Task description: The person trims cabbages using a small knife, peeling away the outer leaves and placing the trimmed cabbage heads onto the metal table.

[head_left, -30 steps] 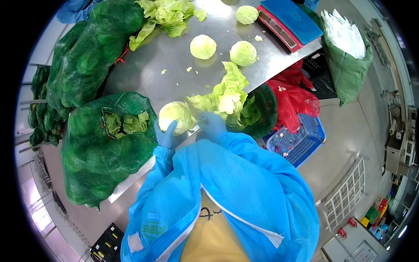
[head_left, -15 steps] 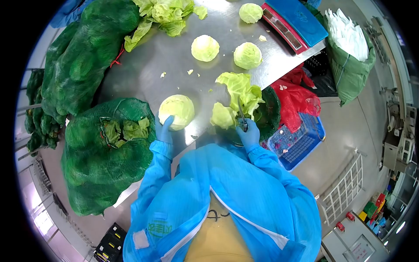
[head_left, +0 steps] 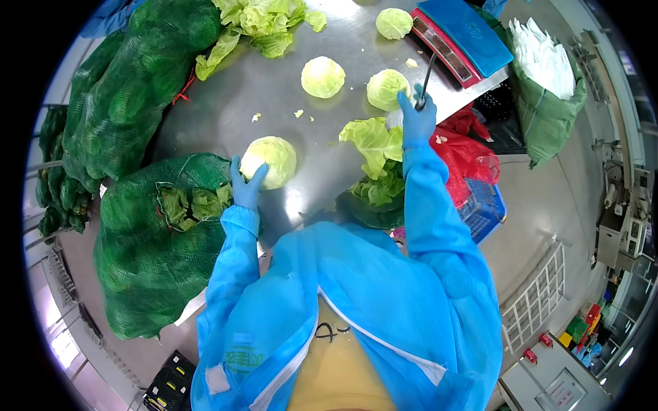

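Observation:
My left hand [head_left: 247,183], in a blue glove, rests against the lower left of a trimmed cabbage [head_left: 271,162] on the metal table, its thumb and fingers spread. My right hand [head_left: 418,113], gloved too, is closed round the dark handle of a knife [head_left: 428,77] whose blade points up toward the scale. Its fingertips are beside another cabbage [head_left: 388,90]; whether they touch is unclear. A third cabbage [head_left: 323,77] sits further left and a fourth [head_left: 394,24] near the scale. Loose leaves [head_left: 373,142] lie at the table edge, over a green bag [head_left: 373,209].
Full green mesh sacks [head_left: 161,253] stand on the left. A blue and red scale [head_left: 466,38] is on the table [head_left: 219,113]. Right of it are a white-filled green sack [head_left: 548,103], red netting [head_left: 473,161] and a blue basket [head_left: 485,212]. More leaves [head_left: 264,20] lie at the back.
The right hand, with the knife, has moved from the loose leaves up and right to the cabbage by the scale. The left hand and its cabbage have shifted slightly; the leaves have dropped toward the bag.

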`<state>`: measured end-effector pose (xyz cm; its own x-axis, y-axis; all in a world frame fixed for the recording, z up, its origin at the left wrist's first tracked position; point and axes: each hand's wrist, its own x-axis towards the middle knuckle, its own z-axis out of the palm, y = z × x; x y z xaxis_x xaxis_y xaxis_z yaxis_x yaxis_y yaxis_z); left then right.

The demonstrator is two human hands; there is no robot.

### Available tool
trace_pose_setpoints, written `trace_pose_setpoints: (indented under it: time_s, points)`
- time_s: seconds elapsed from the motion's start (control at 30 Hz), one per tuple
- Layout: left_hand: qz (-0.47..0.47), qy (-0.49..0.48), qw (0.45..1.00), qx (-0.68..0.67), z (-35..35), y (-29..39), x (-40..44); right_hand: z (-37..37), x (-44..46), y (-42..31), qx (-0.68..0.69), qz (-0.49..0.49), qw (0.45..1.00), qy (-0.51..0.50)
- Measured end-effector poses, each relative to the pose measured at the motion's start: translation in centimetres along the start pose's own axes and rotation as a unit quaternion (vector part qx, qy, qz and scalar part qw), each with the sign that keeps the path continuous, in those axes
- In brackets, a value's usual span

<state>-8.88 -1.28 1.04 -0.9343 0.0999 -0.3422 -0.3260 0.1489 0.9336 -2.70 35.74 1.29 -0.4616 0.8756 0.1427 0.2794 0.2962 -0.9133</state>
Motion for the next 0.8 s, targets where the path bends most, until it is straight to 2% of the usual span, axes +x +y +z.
trace_pose_setpoints:
  time_s: [0.03,0.1,0.33,0.43,0.5,0.53,0.57,0.63,0.67,0.73,0.77,0.8]
  points:
    - [-0.001,0.000,1.000,-0.002,-0.1,-0.6,0.4,0.9,1.6,0.4,-0.032,-0.001,0.999,0.022]
    - [0.019,0.012,1.000,0.006,-0.3,-1.5,0.9,2.5,4.5,2.4,0.030,0.088,0.995,-0.035]
    - [0.039,0.023,0.999,0.018,0.3,-1.1,0.3,3.3,5.1,3.4,0.097,0.140,0.983,-0.067]
    - [0.033,0.025,0.999,0.003,0.5,-1.2,0.2,3.4,4.7,3.5,0.041,0.083,0.994,-0.056]
    - [0.050,0.035,0.998,0.028,0.4,-1.7,0.6,2.9,3.9,2.7,-0.054,-0.060,0.996,-0.032]
    - [0.049,0.035,0.998,0.028,0.4,-1.7,0.6,2.6,4.0,2.1,-0.051,-0.008,0.997,-0.061]
    - [0.047,0.034,0.998,0.027,0.5,-1.6,0.6,2.6,4.1,2.3,-0.051,-0.008,0.997,-0.062]
    - [0.044,0.034,0.998,0.026,0.6,-1.2,0.4,2.6,4.5,3.4,0.030,-0.036,0.993,-0.106]
    - [0.044,0.034,0.998,0.031,0.6,-1.2,0.3,2.5,4.6,4.0,0.030,-0.036,0.993,-0.108]
    - [0.043,0.037,0.998,0.034,0.6,-1.2,0.4,2.3,4.8,4.5,0.145,0.023,0.976,-0.161]
    - [0.044,0.040,0.998,0.033,0.6,-1.4,0.5,1.9,4.7,4.9,0.143,0.023,0.976,-0.163]
    - [0.045,0.042,0.998,0.033,0.6,-1.5,0.5,1.0,4.3,3.8,0.177,0.079,0.963,-0.185]
